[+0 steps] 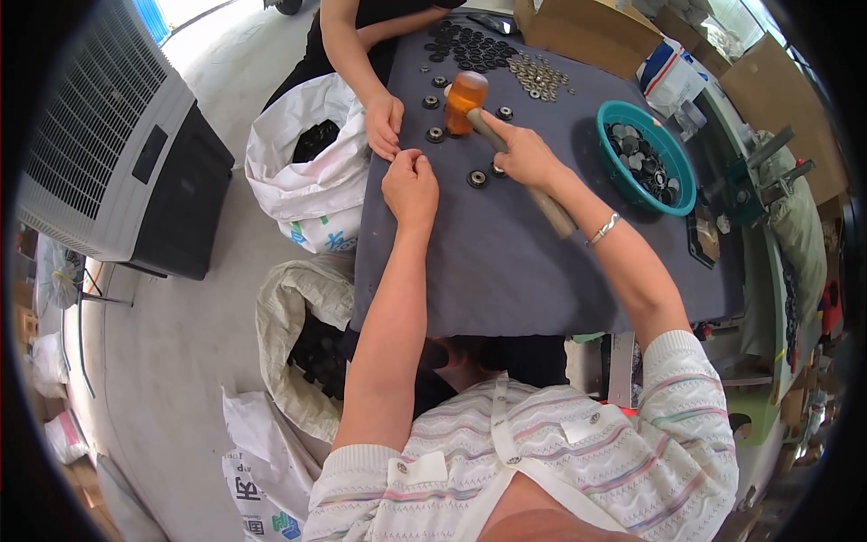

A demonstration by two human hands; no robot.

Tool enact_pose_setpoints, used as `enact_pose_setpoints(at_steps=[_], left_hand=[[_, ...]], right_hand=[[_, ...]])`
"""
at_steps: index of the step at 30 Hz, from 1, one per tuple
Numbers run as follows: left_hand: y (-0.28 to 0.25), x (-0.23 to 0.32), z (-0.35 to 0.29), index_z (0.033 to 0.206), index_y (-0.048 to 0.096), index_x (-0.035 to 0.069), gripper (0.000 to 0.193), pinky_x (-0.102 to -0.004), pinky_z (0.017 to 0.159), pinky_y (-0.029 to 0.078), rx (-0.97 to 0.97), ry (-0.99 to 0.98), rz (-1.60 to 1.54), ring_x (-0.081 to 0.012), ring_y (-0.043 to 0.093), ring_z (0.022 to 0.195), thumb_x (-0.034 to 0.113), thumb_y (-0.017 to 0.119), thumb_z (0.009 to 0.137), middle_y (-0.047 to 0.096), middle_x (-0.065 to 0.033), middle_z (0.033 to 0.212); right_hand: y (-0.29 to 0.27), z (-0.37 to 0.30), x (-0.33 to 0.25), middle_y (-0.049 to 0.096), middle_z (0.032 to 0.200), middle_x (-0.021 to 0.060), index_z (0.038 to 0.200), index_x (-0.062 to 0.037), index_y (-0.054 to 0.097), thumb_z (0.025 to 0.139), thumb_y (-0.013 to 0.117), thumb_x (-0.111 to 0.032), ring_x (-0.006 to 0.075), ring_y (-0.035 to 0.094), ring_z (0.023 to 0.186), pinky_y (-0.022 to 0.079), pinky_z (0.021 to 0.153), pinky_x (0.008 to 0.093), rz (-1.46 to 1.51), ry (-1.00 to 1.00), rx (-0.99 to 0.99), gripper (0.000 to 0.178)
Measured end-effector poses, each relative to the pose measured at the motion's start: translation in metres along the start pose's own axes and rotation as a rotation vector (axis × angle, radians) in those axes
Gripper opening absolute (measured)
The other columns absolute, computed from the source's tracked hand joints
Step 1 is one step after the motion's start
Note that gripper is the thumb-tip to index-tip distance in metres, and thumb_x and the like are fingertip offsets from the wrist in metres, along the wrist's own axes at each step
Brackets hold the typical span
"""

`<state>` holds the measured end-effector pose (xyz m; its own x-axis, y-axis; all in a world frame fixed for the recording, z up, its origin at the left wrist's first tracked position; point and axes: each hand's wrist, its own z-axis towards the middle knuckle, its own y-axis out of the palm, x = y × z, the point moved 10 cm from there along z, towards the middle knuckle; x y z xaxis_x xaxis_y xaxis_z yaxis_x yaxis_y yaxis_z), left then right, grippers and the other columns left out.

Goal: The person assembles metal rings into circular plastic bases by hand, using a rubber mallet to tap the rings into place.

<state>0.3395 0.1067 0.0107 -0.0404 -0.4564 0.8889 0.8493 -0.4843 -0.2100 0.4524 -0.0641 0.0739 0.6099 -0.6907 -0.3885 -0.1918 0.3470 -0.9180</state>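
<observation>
My right hand [528, 155] grips the wooden handle of a mallet [467, 98]. Its translucent orange head stands over a small round part among several black discs with metal centres [477, 179], spread on the grey-covered table [506, 271]. At the table's left side my left hand [412, 188] is closed, its fingers curled together; whether they pinch anything is hidden. A co-worker's hand [383, 125] is right beside my left fingertips, reaching in from the far side.
Black rings [470, 45] and small metal rings [537, 77] lie at the far side. To the right stand a teal basin [691, 185] of round discs and a green clamp-like tool [745, 194]. A cardboard box [591, 36] is behind. Open sacks [271, 172] line the left edge.
</observation>
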Motion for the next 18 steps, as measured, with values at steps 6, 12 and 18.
enact_pose_setpoints(at_steps=[6,12,18], left_hand=[[0.000,0.000,-0.001,0.088,0.065,0.002,0.012,-0.0389,0.070,0.051,-0.003,-0.026,-0.003,-0.0313,0.066,0.076,0.012,0.060,0.084,0.068,-0.0148,0.082],[-0.005,0.003,0.003,0.091,0.067,0.001,0.014,-0.0316,0.063,0.049,0.065,0.061,0.005,-0.0207,0.063,0.063,0.012,0.062,0.084,0.066,-0.0107,0.071],[0.004,-0.005,0.000,0.090,0.066,0.002,0.014,-0.0388,0.069,0.051,-0.015,-0.052,-0.037,-0.0305,0.066,0.074,0.013,0.060,0.084,0.068,-0.0144,0.080]], right_hand=[[-0.027,-0.005,-0.029,0.065,0.100,0.0207,0.146,-0.0181,0.035,0.075,0.057,-0.004,0.0335,0.065,0.090,0.049,0.083,0.0391,0.176,-0.103,0.083,0.075],[0.026,-0.003,-0.042,0.065,0.102,0.0228,0.146,-0.0176,0.033,0.073,0.059,-0.008,0.0379,0.062,0.096,0.049,0.087,0.0439,-0.088,-0.096,-0.067,0.078],[-0.016,-0.002,-0.020,0.064,0.105,0.0182,0.144,-0.0174,0.039,0.074,0.057,-0.005,0.0284,0.061,0.087,0.049,0.080,0.0370,0.253,-0.169,0.106,0.073]])
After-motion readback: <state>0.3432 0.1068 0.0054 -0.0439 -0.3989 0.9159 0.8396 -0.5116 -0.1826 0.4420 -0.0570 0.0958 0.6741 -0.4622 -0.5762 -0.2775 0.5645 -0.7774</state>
